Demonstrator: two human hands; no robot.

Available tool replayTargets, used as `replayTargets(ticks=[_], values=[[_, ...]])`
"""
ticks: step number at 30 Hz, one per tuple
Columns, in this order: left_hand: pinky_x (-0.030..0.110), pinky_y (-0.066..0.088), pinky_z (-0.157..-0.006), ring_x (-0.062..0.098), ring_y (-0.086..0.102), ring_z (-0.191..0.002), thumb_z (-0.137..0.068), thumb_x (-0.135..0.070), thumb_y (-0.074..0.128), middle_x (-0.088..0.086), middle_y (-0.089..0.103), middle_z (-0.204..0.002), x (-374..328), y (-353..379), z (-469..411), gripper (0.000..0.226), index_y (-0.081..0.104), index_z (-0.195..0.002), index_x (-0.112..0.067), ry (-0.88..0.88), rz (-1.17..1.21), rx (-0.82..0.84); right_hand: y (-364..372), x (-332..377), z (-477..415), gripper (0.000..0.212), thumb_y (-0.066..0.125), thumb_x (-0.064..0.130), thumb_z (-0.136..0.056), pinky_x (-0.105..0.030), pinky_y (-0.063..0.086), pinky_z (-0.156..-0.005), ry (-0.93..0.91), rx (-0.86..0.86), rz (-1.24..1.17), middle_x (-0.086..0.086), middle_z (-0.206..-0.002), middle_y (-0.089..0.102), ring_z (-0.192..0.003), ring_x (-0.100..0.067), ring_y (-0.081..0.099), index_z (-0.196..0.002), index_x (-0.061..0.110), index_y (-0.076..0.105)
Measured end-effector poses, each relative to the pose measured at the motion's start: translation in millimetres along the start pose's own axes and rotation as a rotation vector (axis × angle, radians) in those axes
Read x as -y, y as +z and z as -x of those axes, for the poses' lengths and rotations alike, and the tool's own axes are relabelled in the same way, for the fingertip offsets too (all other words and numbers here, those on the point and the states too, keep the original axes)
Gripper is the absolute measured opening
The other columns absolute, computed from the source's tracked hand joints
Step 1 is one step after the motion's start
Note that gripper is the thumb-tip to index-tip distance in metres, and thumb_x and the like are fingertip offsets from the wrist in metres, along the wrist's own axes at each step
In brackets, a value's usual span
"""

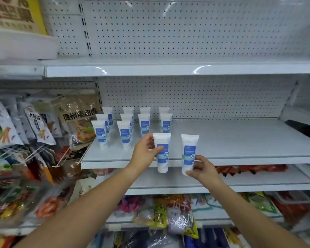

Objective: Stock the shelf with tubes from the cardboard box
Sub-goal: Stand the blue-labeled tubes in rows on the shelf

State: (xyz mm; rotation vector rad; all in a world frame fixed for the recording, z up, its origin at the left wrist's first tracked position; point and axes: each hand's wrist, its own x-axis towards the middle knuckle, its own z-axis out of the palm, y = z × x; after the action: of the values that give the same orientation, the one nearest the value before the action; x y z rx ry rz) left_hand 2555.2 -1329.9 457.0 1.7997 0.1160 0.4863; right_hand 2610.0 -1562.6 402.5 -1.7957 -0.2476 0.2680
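Note:
My left hand (147, 151) grips a white tube with a blue label (162, 153), cap end down, in front of the shelf's front edge. My right hand (202, 167) pinches a second white tube (189, 153) near its lower end, just right of the first. Both tubes hang upright in front of the grey shelf (240, 140). Several like tubes (125, 135) stand in rows at the shelf's left end, behind my left hand. The cardboard box is out of view.
Snack bags (36, 127) hang on hooks left of the shelf. A white pegboard (204, 97) backs it, with another shelf (168, 68) above. Packaged goods (168, 217) fill the lower shelves. The shelf's right part holds nothing.

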Motion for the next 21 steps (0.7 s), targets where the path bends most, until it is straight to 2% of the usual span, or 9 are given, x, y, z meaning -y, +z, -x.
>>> replayTargets(ticks=[2,5,8,11,13,17,21], values=[[0.031,0.057,-0.085,0.014,0.066,-0.096,-0.084,-0.008,0.074,-0.002,0.070,-0.106,-12.4,9.3,-2.0,0.037,0.058,-0.116,-0.019,0.000,0.009,-0.030,-16.4,8.3,-5.6,0.052,0.081,0.005,-0.074,-0.034,0.056,-0.083,-0.004,0.022,0.018,0.001,-0.104,0.070,-0.093,-0.016,0.070,-0.117,0.023,0.057],[0.033,0.058,-0.086,0.016,0.066,-0.095,-0.085,-0.004,0.072,-0.002,0.069,-0.104,-25.9,15.0,-5.5,0.037,0.058,-0.115,-0.019,-0.006,0.008,-0.073,-32.4,17.5,-11.7,0.051,0.080,0.002,-0.075,-0.021,0.054,-0.064,-0.019,0.055,0.010,-0.003,-0.105,0.069,-0.091,-0.018,0.069,-0.116,0.021,0.057],[0.036,0.057,-0.088,0.015,0.066,-0.096,-0.085,-0.004,0.071,-0.004,0.069,-0.103,-31.5,14.4,-11.6,0.037,0.058,-0.109,-0.028,-0.011,-0.013,-0.137,-39.7,26.4,-16.9,0.052,0.079,0.002,-0.075,-0.019,0.052,-0.058,-0.031,0.089,0.028,-0.002,-0.105,0.069,-0.090,-0.015,0.069,-0.117,0.021,0.056],[0.038,0.056,-0.091,0.014,0.066,-0.099,-0.085,-0.005,0.071,-0.005,0.068,-0.105,-28.6,10.5,-18.1,0.038,0.057,-0.108,-0.031,-0.011,-0.054,-0.169,-38.4,32.5,-23.6,0.051,0.079,0.005,-0.077,-0.023,0.052,-0.055,-0.046,0.113,0.028,-0.002,-0.105,0.069,-0.089,-0.017,0.069,-0.118,0.022,0.055],[0.040,0.055,-0.094,0.015,0.065,-0.101,-0.086,-0.004,0.070,-0.004,0.068,-0.108,-23.6,8.3,-24.7,0.039,0.056,-0.114,-0.027,-0.016,-0.064,-0.181,-34.0,34.7,-30.2,0.050,0.079,0.007,-0.078,-0.027,0.055,-0.057,-0.047,0.125,0.017,-0.001,-0.107,0.068,-0.092,-0.019,0.069,-0.118,0.024,0.055],[0.036,0.052,-0.098,0.012,0.064,-0.106,-0.088,0.001,0.065,-0.005,0.067,-0.112,-15.7,7.5,-36.8,0.046,0.049,-0.121,-0.027,-0.011,-0.046,-0.199,-20.3,39.2,-45.8,0.051,0.081,0.012,-0.076,-0.037,0.059,-0.077,-0.046,0.147,0.040,0.004,-0.107,0.067,-0.095,-0.015,0.068,-0.116,0.029,0.054],[0.033,0.052,-0.099,0.010,0.062,-0.109,-0.089,0.002,0.064,-0.007,0.065,-0.115,-2.5,6.4,-48.3,0.051,0.045,-0.125,-0.029,-0.004,-0.047,-0.205,-6.3,42.7,-59.9,0.053,0.083,0.009,-0.074,-0.032,0.056,-0.084,-0.066,0.155,0.048,0.002,-0.108,0.067,-0.094,-0.014,0.068,-0.117,0.024,0.054]])
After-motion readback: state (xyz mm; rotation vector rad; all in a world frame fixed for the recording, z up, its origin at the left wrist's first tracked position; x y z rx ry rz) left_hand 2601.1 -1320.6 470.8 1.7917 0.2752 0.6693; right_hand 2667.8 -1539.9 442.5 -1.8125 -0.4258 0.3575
